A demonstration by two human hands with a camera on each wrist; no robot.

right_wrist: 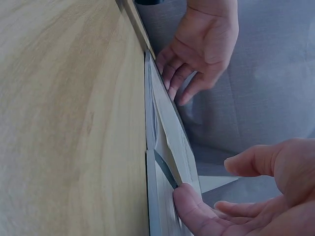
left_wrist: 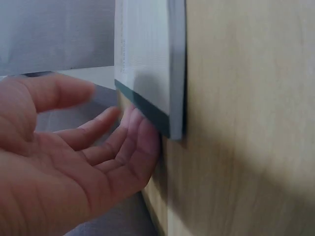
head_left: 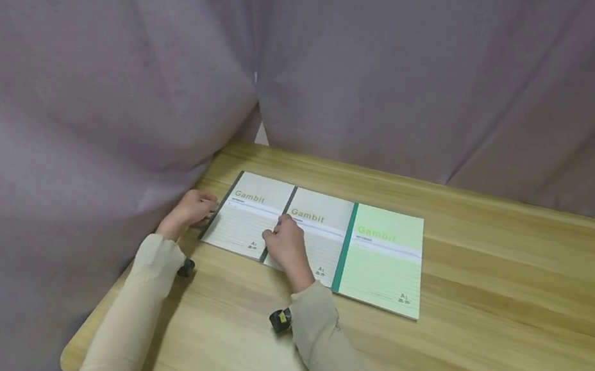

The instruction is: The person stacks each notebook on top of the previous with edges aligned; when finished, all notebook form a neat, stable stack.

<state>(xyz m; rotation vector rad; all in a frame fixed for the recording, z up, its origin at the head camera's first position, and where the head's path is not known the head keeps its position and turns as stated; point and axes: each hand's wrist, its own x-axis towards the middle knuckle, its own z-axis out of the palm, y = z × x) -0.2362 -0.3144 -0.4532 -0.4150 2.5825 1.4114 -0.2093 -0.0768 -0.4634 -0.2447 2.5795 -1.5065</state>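
Three "Gambit" notebooks lie side by side on the wooden table [head_left: 480, 357]: a pale left notebook [head_left: 242, 223] with a dark spine, a pale middle notebook [head_left: 319, 235], and a green notebook [head_left: 383, 261]. My left hand [head_left: 193, 208] is at the left notebook's spine edge, its relaxed fingers [left_wrist: 140, 132] touching the dark spine [left_wrist: 147, 110]. My right hand [head_left: 285, 245] rests where the left and middle notebooks meet. A fingertip [right_wrist: 189, 209] presses by the middle notebook's dark spine [right_wrist: 165, 169], where the left notebook's edge [right_wrist: 170, 128] stands slightly raised. Neither hand grips anything.
A grey curtain [head_left: 86, 81] hangs behind and to the left, brushing the table's left corner beside my left hand. Bare wood stretches to the right and in front of the notebooks. Small black cameras [head_left: 281, 319] sit on both wrists.
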